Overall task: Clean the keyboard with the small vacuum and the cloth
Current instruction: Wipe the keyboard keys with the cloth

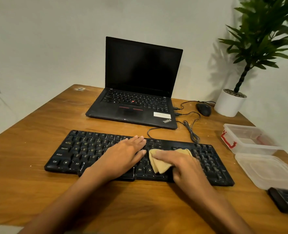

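A black keyboard (82,149) lies across the wooden desk (38,191) in front of me. My left hand (123,152) rests flat on its middle keys with the fingers straight. A folded yellow cloth (156,162) sits on the keys just right of that hand. My right hand (182,164) presses down on the cloth, fingers laid over it and pointing left. A dark object (287,200) at the desk's right edge may be the small vacuum; it is cut off by the frame.
An open black laptop (136,98) stands behind the keyboard, with cables (190,129) and a black mouse (203,109) to its right. A potted plant (231,102) fills the far right corner. A clear plastic box (248,141) and its lid (266,169) lie at the right.
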A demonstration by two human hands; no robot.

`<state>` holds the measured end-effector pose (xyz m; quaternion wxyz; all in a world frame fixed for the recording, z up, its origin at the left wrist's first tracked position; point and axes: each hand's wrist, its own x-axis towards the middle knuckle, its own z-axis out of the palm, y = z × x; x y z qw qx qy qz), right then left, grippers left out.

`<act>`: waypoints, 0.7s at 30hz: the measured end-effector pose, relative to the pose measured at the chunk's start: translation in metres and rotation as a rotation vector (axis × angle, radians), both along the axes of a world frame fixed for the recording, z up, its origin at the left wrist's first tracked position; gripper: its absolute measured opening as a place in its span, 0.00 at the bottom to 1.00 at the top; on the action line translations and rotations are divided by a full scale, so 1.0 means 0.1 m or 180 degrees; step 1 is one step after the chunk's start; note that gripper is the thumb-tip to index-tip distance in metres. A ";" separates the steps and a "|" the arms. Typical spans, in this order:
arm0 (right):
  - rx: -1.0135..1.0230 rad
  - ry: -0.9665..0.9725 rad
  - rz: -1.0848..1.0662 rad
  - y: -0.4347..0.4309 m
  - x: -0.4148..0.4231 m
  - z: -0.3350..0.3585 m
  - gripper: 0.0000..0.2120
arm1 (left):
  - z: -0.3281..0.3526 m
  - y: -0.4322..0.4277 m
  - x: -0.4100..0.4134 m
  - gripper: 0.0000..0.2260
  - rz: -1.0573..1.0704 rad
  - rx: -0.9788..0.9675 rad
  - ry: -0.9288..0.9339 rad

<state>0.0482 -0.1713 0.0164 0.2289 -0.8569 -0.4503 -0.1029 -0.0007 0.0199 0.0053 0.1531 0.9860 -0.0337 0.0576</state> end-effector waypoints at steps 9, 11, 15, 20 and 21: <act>0.0092 0.0181 0.0071 0.00 0.07 0.10 0.28 | 0.00 -0.01 -0.02 0.22 -0.0006 -0.0016 0.0000; 0.0023 0.0054 0.0086 0.01 -0.05 0.04 0.28 | -0.01 0.00 -0.01 0.22 -0.0003 -0.0004 -0.0004; -0.0167 -0.0105 0.0387 -0.26 -0.31 -0.05 0.32 | -0.01 0.00 -0.01 0.22 -0.0025 -0.0021 0.0016; 0.0133 0.0361 0.0136 -0.50 -0.21 0.06 0.33 | 0.00 -0.02 -0.03 0.22 0.0060 0.0064 -0.0058; 0.0263 0.0318 -0.0003 -0.51 -0.16 0.09 0.33 | 0.01 -0.05 -0.03 0.22 0.0064 0.0107 -0.0080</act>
